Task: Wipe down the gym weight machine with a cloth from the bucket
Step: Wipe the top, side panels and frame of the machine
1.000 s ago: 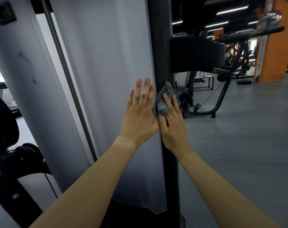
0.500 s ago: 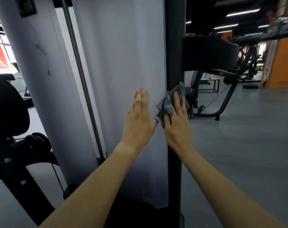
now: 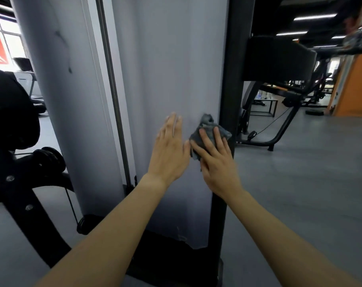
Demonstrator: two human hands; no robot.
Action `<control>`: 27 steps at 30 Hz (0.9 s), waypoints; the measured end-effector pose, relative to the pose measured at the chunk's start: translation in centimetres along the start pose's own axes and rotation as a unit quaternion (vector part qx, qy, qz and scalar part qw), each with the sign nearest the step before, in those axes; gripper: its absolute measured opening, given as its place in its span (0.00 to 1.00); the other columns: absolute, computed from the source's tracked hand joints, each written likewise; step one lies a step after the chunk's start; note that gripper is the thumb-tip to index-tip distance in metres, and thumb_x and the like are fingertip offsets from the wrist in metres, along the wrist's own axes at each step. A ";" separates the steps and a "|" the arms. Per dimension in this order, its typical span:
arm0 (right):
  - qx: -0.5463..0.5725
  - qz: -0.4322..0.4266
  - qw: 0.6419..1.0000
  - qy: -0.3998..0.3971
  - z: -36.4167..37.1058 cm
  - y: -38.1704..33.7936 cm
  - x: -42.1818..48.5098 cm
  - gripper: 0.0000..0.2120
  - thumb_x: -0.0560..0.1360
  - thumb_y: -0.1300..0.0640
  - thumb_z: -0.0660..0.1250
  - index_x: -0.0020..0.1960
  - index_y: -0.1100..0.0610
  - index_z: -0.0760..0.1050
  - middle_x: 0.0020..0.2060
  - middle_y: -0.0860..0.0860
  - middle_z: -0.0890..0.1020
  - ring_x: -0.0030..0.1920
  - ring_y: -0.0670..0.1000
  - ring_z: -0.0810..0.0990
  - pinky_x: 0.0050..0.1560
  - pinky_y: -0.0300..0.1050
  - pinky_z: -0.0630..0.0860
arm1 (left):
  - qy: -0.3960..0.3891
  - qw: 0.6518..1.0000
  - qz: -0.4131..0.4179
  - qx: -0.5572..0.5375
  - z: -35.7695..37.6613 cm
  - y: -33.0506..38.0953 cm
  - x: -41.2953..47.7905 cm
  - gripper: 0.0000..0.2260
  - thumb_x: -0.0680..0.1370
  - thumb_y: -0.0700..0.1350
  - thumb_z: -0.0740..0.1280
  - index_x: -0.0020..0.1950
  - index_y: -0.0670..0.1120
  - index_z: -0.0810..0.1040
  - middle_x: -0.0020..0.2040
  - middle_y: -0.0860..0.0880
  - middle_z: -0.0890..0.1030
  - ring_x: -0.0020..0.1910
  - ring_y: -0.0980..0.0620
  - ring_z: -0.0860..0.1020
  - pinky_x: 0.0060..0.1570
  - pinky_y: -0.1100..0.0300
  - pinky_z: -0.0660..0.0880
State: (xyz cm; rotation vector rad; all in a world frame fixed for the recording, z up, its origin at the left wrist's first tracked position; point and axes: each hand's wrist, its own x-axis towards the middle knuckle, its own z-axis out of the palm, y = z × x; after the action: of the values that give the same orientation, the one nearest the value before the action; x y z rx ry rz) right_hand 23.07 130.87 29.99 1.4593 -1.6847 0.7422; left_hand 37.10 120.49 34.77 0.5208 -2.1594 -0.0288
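The weight machine's pale grey shroud panel (image 3: 165,69) fills the middle of the view, with a black upright post (image 3: 231,83) along its right edge. A crumpled grey cloth (image 3: 207,131) lies against the panel's right edge beside that post. My right hand (image 3: 217,162) presses the cloth flat with straight fingers spread over it. My left hand (image 3: 169,154) rests flat on the panel just left of the cloth, fingers straight and blurred at the tips. No bucket is in view.
A steel guide rod (image 3: 114,100) runs down left of the panel. Black machine arms and a roller pad (image 3: 45,162) stand at the left. Behind the post sit a black padded bench machine (image 3: 279,59), an orange wall (image 3: 354,85) and grey gym floor (image 3: 300,183).
My right hand has slid the cloth leftwards off the black post onto the grey panel's edge. My left hand stays flat beside it. The view has shifted left.
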 end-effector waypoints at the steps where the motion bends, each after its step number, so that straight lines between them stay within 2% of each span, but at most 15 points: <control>1: -0.019 -0.018 0.999 -0.023 0.3 0.2 -1.0 0.29 0.82 0.59 0.65 0.81 0.48 0.64 0.84 0.48 0.53 0.83 0.59 0.43 0.81 0.65 0.51 | -0.007 1.000 -0.008 0.003 0.4 -0.3 -0.7 0.30 0.86 0.48 0.59 0.84 0.42 0.52 0.84 0.43 0.50 0.83 0.45 0.51 0.82 0.48 0.54; 5: -0.060 -0.062 0.996 -0.036 -0.9 0.5 1.4 0.26 0.83 0.55 0.63 0.80 0.48 0.65 0.84 0.48 0.52 0.83 0.58 0.43 0.81 0.65 0.50 | -0.016 0.999 -0.033 -0.002 1.4 -0.6 -2.1 0.30 0.86 0.48 0.59 0.84 0.42 0.52 0.84 0.42 0.49 0.83 0.44 0.51 0.81 0.46 0.55; 9: -0.050 -0.025 0.998 0.005 -1.3 -0.3 4.4 0.24 0.84 0.53 0.58 0.80 0.50 0.66 0.84 0.49 0.53 0.83 0.58 0.43 0.81 0.64 0.48 | -0.003 0.998 -0.069 -0.009 2.5 -0.1 -3.0 0.29 0.85 0.47 0.59 0.84 0.42 0.53 0.84 0.41 0.51 0.82 0.43 0.55 0.79 0.46 0.60; 12: -0.040 -0.018 0.999 0.016 0.6 -0.3 1.6 0.24 0.84 0.54 0.60 0.80 0.50 0.66 0.84 0.50 0.53 0.83 0.59 0.44 0.81 0.65 0.48 | -0.009 0.996 -0.090 -0.002 3.5 -0.3 -4.1 0.28 0.85 0.46 0.58 0.83 0.42 0.54 0.84 0.40 0.51 0.82 0.43 0.57 0.79 0.47 0.62; 17: -0.065 -0.058 0.994 -0.071 4.6 0.0 -7.5 0.32 0.81 0.56 0.67 0.82 0.47 0.61 0.84 0.48 0.50 0.83 0.60 0.42 0.81 0.64 0.44 | -0.036 0.995 -0.094 0.005 4.5 -1.2 -6.2 0.27 0.85 0.42 0.57 0.83 0.41 0.54 0.84 0.39 0.51 0.81 0.41 0.57 0.78 0.47 0.64; 19: -0.081 -0.078 0.989 -0.091 4.7 0.2 -8.2 0.33 0.80 0.55 0.67 0.82 0.47 0.61 0.84 0.48 0.50 0.83 0.59 0.42 0.81 0.64 0.44 | -0.041 0.994 -0.098 0.012 4.7 -1.2 -6.6 0.28 0.84 0.42 0.58 0.83 0.42 0.54 0.84 0.39 0.51 0.81 0.41 0.58 0.77 0.48 0.64; 22: -0.069 -0.079 0.993 -0.063 3.0 0.3 -5.1 0.31 0.81 0.55 0.66 0.82 0.50 0.62 0.84 0.48 0.52 0.84 0.57 0.44 0.81 0.64 0.48 | -0.047 0.993 -0.110 -0.004 4.9 -0.7 -6.4 0.28 0.85 0.43 0.58 0.84 0.42 0.54 0.84 0.39 0.50 0.82 0.41 0.57 0.78 0.49 0.62; 27: -0.003 -0.012 1.000 0.000 2.7 0.4 -3.1 0.31 0.82 0.60 0.64 0.83 0.52 0.59 0.84 0.51 0.52 0.83 0.58 0.43 0.82 0.63 0.48 | -0.021 0.992 -0.124 -0.021 5.5 1.0 -6.4 0.26 0.86 0.43 0.58 0.83 0.44 0.56 0.84 0.41 0.52 0.82 0.43 0.57 0.80 0.46 0.59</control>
State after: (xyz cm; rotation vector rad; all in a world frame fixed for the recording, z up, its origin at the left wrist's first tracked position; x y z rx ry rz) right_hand 22.36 130.39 25.92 1.4735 -1.6643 0.7240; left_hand 35.81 122.86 26.75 0.7676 -2.1170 -0.2239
